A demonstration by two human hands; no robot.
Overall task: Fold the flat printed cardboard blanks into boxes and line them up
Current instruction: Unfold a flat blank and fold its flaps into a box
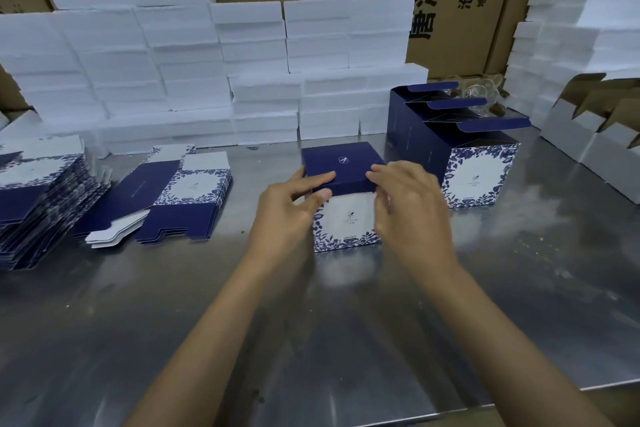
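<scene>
Flat blanks (pixel 187 198) left of box (pixel 344 204)

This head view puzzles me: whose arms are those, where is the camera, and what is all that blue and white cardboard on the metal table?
No machine here: a person wears a camera on the head, looking down at their own arms. The left hand and right hand hold a box on the steel table, fingers on its dark blue lid. To the left lie stacks of flat blanks not yet folded. To the right stand finished boxes in a row, top flaps up. White foam blocks are stacked behind.
</scene>
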